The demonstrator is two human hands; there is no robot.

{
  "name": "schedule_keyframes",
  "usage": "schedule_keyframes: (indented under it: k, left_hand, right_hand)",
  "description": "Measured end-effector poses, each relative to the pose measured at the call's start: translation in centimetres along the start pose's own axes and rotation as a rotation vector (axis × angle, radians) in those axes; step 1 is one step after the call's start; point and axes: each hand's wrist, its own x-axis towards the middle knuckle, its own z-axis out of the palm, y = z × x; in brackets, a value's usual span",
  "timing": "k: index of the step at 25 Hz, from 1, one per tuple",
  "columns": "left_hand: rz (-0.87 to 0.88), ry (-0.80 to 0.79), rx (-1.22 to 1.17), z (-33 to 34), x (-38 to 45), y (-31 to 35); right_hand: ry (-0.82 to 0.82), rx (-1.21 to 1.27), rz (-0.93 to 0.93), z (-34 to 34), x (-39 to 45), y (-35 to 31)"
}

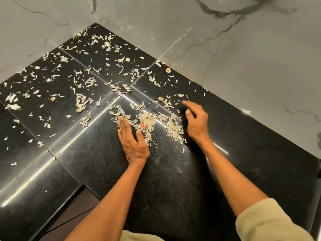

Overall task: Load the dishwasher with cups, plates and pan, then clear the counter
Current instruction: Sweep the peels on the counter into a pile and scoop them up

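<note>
- No cups, plates, pan or dishwasher in view; loading stage impossible to confirm from here; judged to be in the counter-clearing stage
- Black stone surface (173, 180) strewn with pale dry peelings (81, 101); most lying well beyond the fingertips, toward the corner of the marble wall (243, 58) and off to the left
- Small gathered heap (152, 123) between the two hands, with a pinkish scrap (143, 124) in it, just right of the left fingers
- Left hand (132, 141) set on edge on the surface, fingers (122, 126) straight and together, thumb apart, touching the heap's left margin like a scraper; holding nothing
- Right hand (196, 120) just right of the heap, fingers loosely curled and blurred; grasping nothing as far as visible; whether touching the surface, cannot tell
- Probably early in the clearing; only a small part heaped; far scatter untouched; heap itself not yet lifted off
</note>
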Motion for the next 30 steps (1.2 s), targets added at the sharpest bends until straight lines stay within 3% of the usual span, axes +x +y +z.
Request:
schedule_keyframes:
  k: [3, 6, 10, 18, 20, 23, 25, 30]
  left_hand:
    - [-0.005, 0.003, 0.004, -0.1, 0.1, -0.1]
    - [-0.01, 0.005, -0.013, -0.1, -0.1, 0.1]
    - [-0.006, 0.013, -0.01, -0.1, 0.1, 0.2]
    - [-0.005, -0.002, -0.014, -0.3, -0.1, 0.4]
    - [0.0, -0.004, -0.039, -0.5, -0.2, 0.4]
    - [-0.011, -0.016, -0.108, -0.9, -0.2, 0.3]
    - [0.0, -0.037, -0.169, -1.1, -0.3, 0.2]
    - [-0.014, -0.141, -0.33, -2.6, -0.1, -0.5]
  right_hand:
    - [0.123, -0.059, 0.159, -3.2, 4.2, 2.5]
    - [-0.019, -0.17, 0.191, -3.7, 7.1, 3.6]
    - [-0.108, -0.202, 0.136, 0.5, 7.2, 1.3]
    - [-0.37, 0.089, -0.04, 7.4, -2.4, -4.7]
    - [-0.289, 0.197, -0.002, 6.6, -4.0, -4.9]
    - [0.111, 0.128, 0.134, 3.5, -5.3, -3.0]
    - [0.292, 0.006, 0.224, 1.3, -6.0, -1.2]
    - [0.194, -0.093, 0.29, 6.9, -6.8, -4.3]
